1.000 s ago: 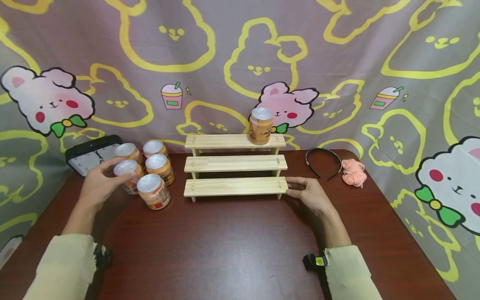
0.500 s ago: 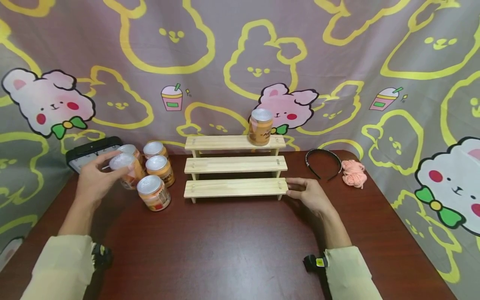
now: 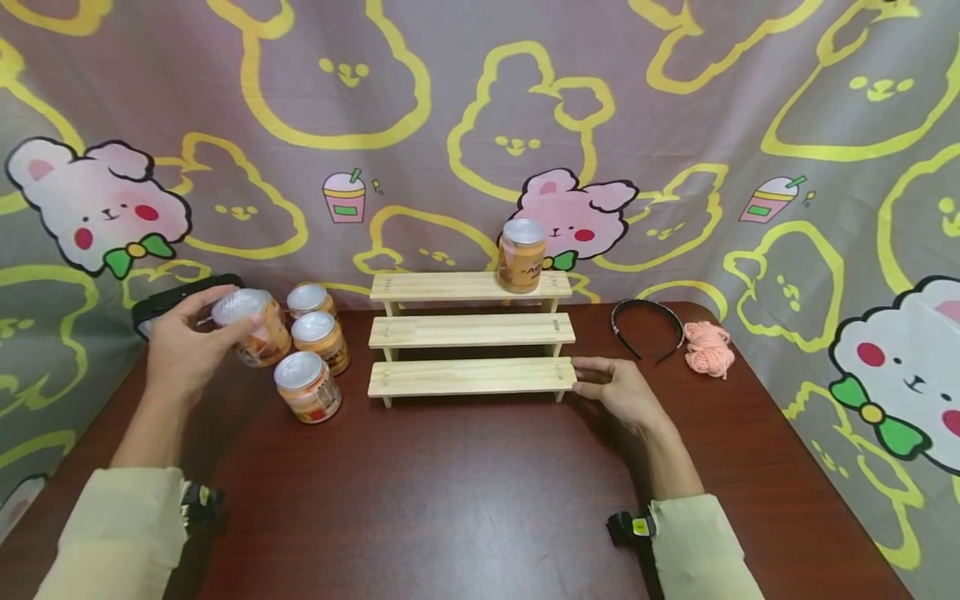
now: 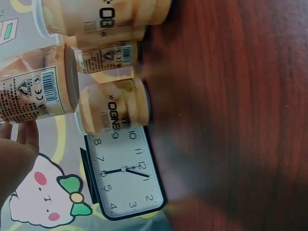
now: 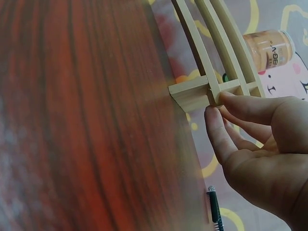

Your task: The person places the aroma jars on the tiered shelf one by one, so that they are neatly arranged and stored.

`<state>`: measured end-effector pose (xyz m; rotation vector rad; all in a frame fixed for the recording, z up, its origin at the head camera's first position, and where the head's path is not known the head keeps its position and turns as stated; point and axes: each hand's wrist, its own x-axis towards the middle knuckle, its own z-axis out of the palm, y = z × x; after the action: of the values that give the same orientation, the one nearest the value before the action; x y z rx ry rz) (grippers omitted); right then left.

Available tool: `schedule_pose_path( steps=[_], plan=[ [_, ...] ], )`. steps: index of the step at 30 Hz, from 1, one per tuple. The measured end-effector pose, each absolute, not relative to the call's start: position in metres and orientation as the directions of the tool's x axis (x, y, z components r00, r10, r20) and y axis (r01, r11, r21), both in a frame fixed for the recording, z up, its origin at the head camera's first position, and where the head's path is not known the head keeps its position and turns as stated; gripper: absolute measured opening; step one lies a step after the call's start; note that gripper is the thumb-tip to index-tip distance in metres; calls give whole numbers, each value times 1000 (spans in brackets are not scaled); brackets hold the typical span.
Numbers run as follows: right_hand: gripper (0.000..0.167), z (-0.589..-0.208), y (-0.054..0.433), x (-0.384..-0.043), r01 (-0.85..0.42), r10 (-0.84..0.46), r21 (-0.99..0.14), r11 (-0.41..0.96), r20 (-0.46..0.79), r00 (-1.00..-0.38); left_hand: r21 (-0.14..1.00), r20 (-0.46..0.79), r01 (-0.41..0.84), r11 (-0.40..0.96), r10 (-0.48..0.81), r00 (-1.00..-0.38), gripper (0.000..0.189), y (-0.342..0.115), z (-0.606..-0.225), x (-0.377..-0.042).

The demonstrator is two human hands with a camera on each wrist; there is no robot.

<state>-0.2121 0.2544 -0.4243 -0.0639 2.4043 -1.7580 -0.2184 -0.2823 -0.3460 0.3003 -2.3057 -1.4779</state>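
Observation:
My left hand point(image 3: 183, 346) grips an orange-labelled can point(image 3: 262, 333) with a silver top, fingers and thumb around its sides. In the left wrist view this can point(image 4: 36, 86) is raised off the table, slightly tilted. Similar cans stand beside it, the nearest one point(image 3: 307, 387) in front; another point(image 4: 113, 106) near the clock is hidden by the held can in the head view. My right hand point(image 3: 618, 392) pinches the right end of the lowest board of a three-tier wooden stand point(image 3: 472, 377). One can point(image 3: 522, 258) stands upright at the right of its top tier.
A black-framed clock point(image 4: 125, 168) leans behind the cans at the far left. Right of the stand lie a black headband point(image 3: 617, 325) and a pink yarn skein point(image 3: 708, 350). A patterned curtain point(image 3: 420, 100) rises behind the brown table point(image 3: 450, 492).
My left hand has lifted the can off the table and drawn it up and slightly back, over the can behind it. The right hand and the stand have stayed put.

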Motion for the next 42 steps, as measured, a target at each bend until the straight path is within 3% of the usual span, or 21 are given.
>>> schedule_pose_path(
  steps=[9, 21, 28, 42],
  plan=[
    [47, -424, 256, -211, 67, -127, -956, 284, -107, -986, 928, 190, 22, 373, -419, -888, 59, -274, -341, -221],
    [47, -424, 256, -210, 60, -122, -954, 294, -100, -987, 947, 248, 111, 301, -469, -848, 59, -260, -327, -221],
    [47, -423, 256, -210, 55, -125, -951, 303, -97, -987, 942, 265, 116, 316, -484, -834, 59, -248, -319, -224],
    [47, -424, 257, -212, 43, -135, -944, 327, -91, -987, 909, 319, 162, 385, -389, -864, 63, -228, -314, -228]
  ],
)
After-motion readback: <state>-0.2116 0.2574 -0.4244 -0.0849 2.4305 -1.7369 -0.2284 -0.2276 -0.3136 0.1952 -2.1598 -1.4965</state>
